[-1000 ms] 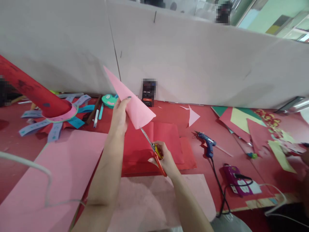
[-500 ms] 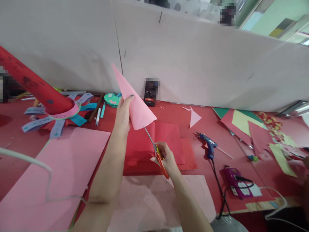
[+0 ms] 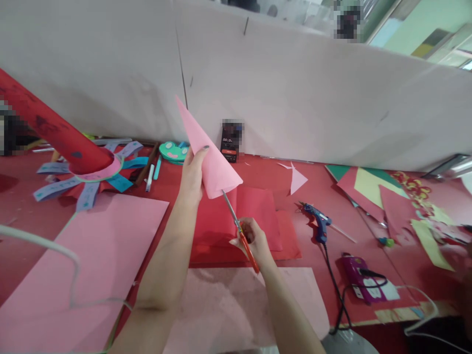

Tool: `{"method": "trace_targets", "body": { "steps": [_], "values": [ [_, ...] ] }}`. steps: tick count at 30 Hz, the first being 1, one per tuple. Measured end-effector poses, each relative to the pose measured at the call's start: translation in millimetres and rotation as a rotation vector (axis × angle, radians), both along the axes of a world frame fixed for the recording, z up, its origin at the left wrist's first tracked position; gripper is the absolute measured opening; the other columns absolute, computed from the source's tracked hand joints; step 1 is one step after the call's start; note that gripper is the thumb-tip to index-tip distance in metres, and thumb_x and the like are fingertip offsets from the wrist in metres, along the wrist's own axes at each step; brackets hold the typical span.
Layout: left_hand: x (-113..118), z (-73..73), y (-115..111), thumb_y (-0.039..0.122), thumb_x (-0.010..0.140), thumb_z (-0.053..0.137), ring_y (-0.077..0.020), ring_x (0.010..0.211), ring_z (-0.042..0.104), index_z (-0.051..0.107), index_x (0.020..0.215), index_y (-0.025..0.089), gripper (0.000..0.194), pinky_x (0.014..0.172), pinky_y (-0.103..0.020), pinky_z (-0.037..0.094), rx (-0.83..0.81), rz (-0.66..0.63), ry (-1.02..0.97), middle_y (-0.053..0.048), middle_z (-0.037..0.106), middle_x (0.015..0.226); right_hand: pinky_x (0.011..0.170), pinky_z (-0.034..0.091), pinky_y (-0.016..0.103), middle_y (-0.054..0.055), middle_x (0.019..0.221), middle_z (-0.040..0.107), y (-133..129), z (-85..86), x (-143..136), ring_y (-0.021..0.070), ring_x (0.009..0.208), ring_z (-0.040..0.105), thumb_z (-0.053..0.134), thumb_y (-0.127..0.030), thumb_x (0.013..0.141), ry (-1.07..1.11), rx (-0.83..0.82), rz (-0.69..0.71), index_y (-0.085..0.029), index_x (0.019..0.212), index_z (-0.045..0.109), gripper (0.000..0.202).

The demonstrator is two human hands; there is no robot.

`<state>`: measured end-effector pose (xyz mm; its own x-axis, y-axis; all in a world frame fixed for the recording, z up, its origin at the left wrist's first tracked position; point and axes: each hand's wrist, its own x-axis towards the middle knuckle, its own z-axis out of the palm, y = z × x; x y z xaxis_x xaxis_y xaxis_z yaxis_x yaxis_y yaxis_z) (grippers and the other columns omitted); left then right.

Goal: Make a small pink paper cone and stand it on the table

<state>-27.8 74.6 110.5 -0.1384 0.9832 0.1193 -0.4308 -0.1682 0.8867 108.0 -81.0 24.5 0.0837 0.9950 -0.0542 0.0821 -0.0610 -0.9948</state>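
Observation:
A pink paper cone (image 3: 216, 164) is gripped in my left hand (image 3: 193, 172), its point tilted up and to the left and its wide end facing down to the right. My right hand (image 3: 254, 238) holds scissors (image 3: 236, 219) with orange handles. The scissor tip touches the lower rim of the cone; how far the blades are apart cannot be made out. Beneath both hands lie sheets of red paper (image 3: 258, 221), and nearer to me a pale pink sheet (image 3: 295, 295).
Right of my hands lie pink paper scraps (image 3: 298, 179), a blue glue gun (image 3: 319, 221) and a purple power box (image 3: 356, 280) with cords. A large pink sheet (image 3: 103, 246) and a red tube (image 3: 55, 128) stand left. A phone (image 3: 230, 142) leans against the white wall (image 3: 313, 98).
The cone and my left hand have shifted slightly to the right. The scissors' handles have come closer together, with their tip still at the cone's rim.

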Motion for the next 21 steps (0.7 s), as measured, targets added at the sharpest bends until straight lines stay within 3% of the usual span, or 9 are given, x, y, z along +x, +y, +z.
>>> {"method": "trace_targets", "body": {
  "steps": [8, 15, 21],
  "values": [
    [3.7, 6.9, -1.9, 0.044, 0.064, 0.071, -0.022, 0.084, 0.065, 0.056, 0.092, 0.021, 0.039, 0.074, -0.035, 0.053, -0.019, 0.009, 0.035, -0.004, 0.064, 0.084, 0.05, 0.034, 0.022, -0.007, 0.063, 0.042, -0.3, 2.6, -0.6, 0.0085, 0.054, 0.038, 0.078, -0.044, 0.057, -0.03, -0.027, 0.017, -0.022, 0.093, 0.051, 0.05],
    [-5.3, 3.3, 6.5, 0.042, 0.059, 0.076, -0.0237, 0.091, 0.065, 0.056, 0.089, 0.019, 0.043, 0.079, -0.036, 0.052, -0.013, 0.083, 0.069, -0.007, 0.066, 0.09, 0.06, 0.038, 0.024, -0.003, 0.078, 0.046, -0.7, 8.0, -1.3, 0.0098, 0.063, 0.041, 0.078, -0.047, 0.058, -0.061, 0.022, 0.104, -0.024, 0.102, 0.045, 0.06],
    [-11.2, 4.8, 5.5, 0.038, 0.064, 0.071, -0.0254, 0.094, 0.065, 0.056, 0.091, 0.021, 0.035, 0.082, -0.039, 0.051, 0.049, 0.012, 0.025, -0.007, 0.069, 0.089, 0.061, 0.037, 0.024, -0.004, 0.078, 0.045, -1.3, 4.8, -1.0, 0.0089, 0.062, 0.039, 0.075, -0.05, 0.061, -0.029, 0.067, 0.082, -0.023, 0.102, 0.044, 0.058]
  ]
}}
